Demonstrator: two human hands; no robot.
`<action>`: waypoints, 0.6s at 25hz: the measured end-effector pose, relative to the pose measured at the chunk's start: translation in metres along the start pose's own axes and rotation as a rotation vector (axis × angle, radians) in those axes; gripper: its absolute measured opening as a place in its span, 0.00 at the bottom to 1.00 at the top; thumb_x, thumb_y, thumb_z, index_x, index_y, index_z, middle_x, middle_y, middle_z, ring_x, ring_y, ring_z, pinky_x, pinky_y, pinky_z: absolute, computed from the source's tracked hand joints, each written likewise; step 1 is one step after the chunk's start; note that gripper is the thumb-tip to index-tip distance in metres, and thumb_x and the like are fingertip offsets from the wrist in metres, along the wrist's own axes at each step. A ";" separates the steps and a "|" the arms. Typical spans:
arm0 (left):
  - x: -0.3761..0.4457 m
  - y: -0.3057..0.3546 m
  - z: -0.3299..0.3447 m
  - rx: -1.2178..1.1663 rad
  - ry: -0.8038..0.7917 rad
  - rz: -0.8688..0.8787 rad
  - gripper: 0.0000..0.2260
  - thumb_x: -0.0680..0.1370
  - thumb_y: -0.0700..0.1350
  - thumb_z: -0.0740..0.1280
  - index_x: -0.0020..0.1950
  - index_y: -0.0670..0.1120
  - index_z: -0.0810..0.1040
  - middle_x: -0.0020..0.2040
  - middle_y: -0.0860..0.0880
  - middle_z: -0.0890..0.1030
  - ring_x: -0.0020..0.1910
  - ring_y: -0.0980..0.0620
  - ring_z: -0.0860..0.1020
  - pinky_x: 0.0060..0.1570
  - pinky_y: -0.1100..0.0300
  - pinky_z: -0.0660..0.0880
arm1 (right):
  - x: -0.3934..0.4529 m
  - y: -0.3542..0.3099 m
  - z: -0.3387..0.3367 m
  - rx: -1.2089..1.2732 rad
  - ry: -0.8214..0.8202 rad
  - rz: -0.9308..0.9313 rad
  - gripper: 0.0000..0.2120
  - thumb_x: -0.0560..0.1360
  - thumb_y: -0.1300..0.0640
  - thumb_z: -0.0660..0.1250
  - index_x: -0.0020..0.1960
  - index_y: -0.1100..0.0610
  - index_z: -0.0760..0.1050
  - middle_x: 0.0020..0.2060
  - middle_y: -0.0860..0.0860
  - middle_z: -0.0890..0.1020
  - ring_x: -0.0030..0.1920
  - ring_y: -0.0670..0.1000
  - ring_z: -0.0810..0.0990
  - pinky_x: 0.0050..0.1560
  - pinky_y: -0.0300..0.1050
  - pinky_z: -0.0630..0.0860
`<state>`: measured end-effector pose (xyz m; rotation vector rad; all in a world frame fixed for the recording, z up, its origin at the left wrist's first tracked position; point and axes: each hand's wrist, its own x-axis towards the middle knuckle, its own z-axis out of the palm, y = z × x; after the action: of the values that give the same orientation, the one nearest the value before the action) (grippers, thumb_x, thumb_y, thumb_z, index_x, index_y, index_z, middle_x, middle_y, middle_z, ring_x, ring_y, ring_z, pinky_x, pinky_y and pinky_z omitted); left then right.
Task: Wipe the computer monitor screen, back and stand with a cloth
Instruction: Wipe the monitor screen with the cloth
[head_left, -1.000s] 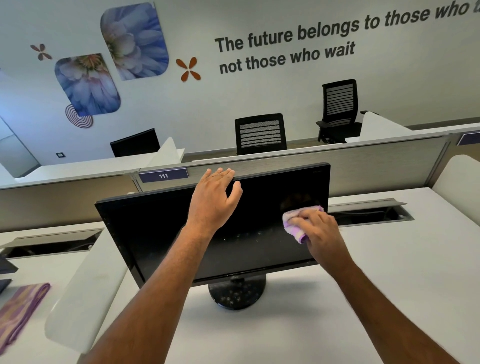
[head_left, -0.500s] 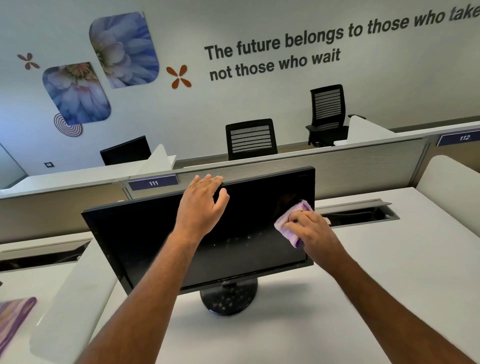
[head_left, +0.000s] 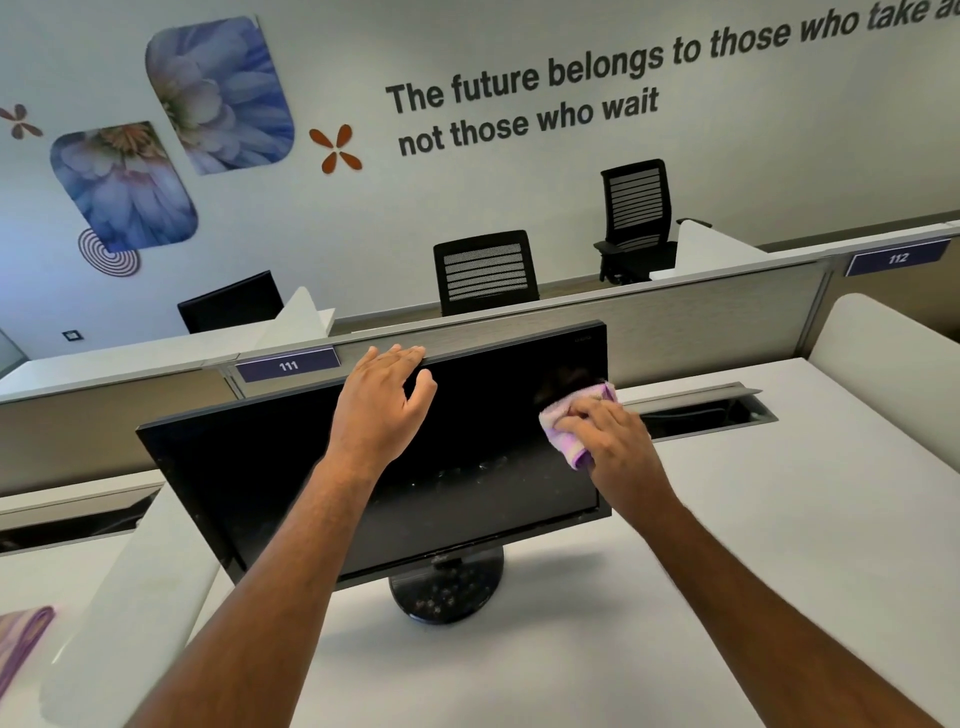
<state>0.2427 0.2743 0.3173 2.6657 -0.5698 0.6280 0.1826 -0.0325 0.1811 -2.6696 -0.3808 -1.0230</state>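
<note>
A black computer monitor (head_left: 260, 467) stands on a round black stand (head_left: 447, 587) on the white desk (head_left: 753, 545), screen dark and speckled with marks low down. My left hand (head_left: 382, 402) rests on the monitor's top edge, fingers over the rim and thumb on the screen side. My right hand (head_left: 613, 441) presses a folded pink-and-purple cloth (head_left: 569, 423) against the screen's right part, close to the right bezel. The monitor's back is hidden.
A second purple cloth (head_left: 21, 644) lies at the left edge on the neighbouring desk. A white curved divider (head_left: 135, 597) stands left of the monitor, another (head_left: 893, 353) at the right. An open cable tray (head_left: 696, 410) runs behind, below the grey partition (head_left: 701, 322).
My right hand has slid the cloth up and to the right across the screen, towards the right bezel. My left hand stays on the top edge. The view has shifted slightly.
</note>
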 end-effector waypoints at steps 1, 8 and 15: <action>0.000 0.000 0.000 -0.001 0.002 -0.001 0.27 0.82 0.56 0.53 0.75 0.45 0.76 0.73 0.49 0.79 0.76 0.54 0.71 0.82 0.55 0.56 | -0.015 0.003 0.010 0.010 -0.018 -0.002 0.21 0.71 0.63 0.76 0.62 0.53 0.81 0.61 0.52 0.80 0.61 0.57 0.78 0.61 0.52 0.75; -0.001 -0.001 -0.002 0.004 -0.001 0.001 0.27 0.83 0.56 0.53 0.76 0.46 0.75 0.73 0.49 0.78 0.77 0.53 0.70 0.82 0.55 0.55 | -0.037 0.005 0.023 0.053 -0.043 0.020 0.21 0.70 0.64 0.78 0.61 0.53 0.81 0.59 0.52 0.81 0.58 0.56 0.78 0.59 0.51 0.76; -0.001 0.000 0.001 -0.011 0.020 0.015 0.27 0.83 0.55 0.53 0.76 0.45 0.76 0.73 0.48 0.78 0.77 0.53 0.70 0.81 0.56 0.55 | -0.025 -0.003 0.020 0.068 0.006 0.090 0.24 0.69 0.65 0.78 0.63 0.54 0.80 0.59 0.52 0.80 0.58 0.56 0.77 0.58 0.51 0.76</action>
<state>0.2425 0.2744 0.3157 2.6443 -0.5862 0.6533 0.1760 -0.0267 0.1507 -2.5976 -0.2862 -0.9733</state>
